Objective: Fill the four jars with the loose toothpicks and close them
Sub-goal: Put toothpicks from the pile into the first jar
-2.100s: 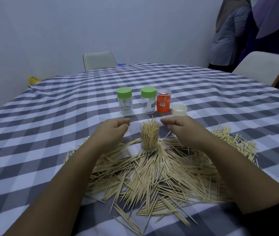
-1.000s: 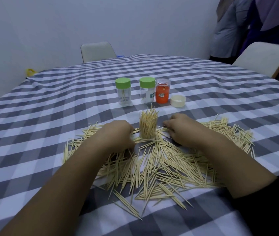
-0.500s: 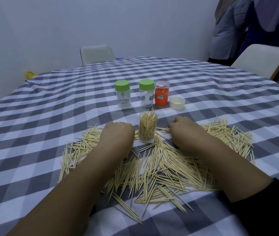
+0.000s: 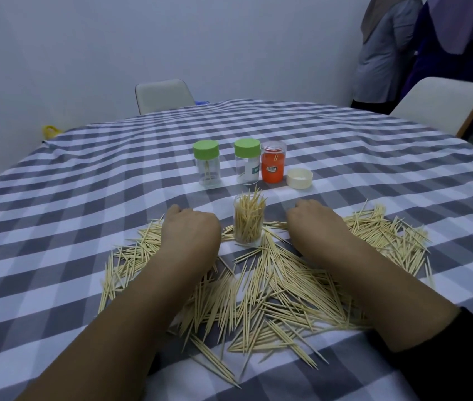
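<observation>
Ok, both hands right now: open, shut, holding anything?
Left hand: fingers curled down on the loose toothpicks; a grip cannot be told.
Right hand: the same, curled on the pile, grip hidden.

1. Left hand [image 4: 190, 231] lowered knuckles-up, fingers curled under and hidden; grip not discernible.
2. Right hand [image 4: 314, 224] likewise palm-down, fingers folded beneath, contents unseen.
3. Both forearms bare and stretched forward, roughly parallel, well apart.
4. Dark sleeve [image 4: 458, 357] pushed up on right arm.
</observation>
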`<state>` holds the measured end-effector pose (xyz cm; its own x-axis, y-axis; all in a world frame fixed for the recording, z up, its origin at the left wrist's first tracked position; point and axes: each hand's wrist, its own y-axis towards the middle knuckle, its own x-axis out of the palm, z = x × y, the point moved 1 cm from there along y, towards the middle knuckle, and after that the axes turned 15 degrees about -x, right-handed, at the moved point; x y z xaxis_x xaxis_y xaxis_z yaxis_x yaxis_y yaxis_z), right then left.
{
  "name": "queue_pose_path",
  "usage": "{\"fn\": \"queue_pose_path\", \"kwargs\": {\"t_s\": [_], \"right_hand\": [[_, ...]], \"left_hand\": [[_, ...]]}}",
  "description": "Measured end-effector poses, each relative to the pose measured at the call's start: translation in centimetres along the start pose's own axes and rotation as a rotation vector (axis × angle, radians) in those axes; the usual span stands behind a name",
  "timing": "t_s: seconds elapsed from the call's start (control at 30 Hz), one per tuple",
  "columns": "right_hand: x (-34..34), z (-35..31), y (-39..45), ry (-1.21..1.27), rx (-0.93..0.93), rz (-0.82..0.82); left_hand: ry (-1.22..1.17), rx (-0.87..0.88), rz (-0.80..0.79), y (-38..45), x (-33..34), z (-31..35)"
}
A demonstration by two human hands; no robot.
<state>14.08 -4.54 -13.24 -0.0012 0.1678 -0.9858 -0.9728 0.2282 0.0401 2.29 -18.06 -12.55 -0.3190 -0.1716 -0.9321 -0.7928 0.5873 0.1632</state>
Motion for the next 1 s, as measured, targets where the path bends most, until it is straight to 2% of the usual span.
{"fn": "queue_pose_path", "kwargs": {"t_s": [0.2, 0.57, 0.7, 0.87, 1.0], "right_hand": [[-0.3, 0.0, 0.2, -0.050, 0.003, 0.012], [0.2, 0.2, 0.3, -0.019, -0.009, 0.005], [0.2, 0.4, 0.6, 0.066, 0.069, 0.038], [0.2, 0.8, 1.1, 0.346, 0.185, 0.223], [0.0, 0.7, 1.1, 0.731, 0.153, 0.442]], "left_hand": [[-0.070, -0.050, 0.004, 0.9, 0.8, -1.0], [-0.124, -0.034, -0.028, 1.8, 0.9, -1.2], [-0.391, -0.147, -0.158, 2.2, -0.3, -1.6], [-1.015, -0.259, -0.015, 1.6, -0.1, -2.6], [-1.485, -0.312, -0.052, 2.0, 0.6, -2.9]]}}
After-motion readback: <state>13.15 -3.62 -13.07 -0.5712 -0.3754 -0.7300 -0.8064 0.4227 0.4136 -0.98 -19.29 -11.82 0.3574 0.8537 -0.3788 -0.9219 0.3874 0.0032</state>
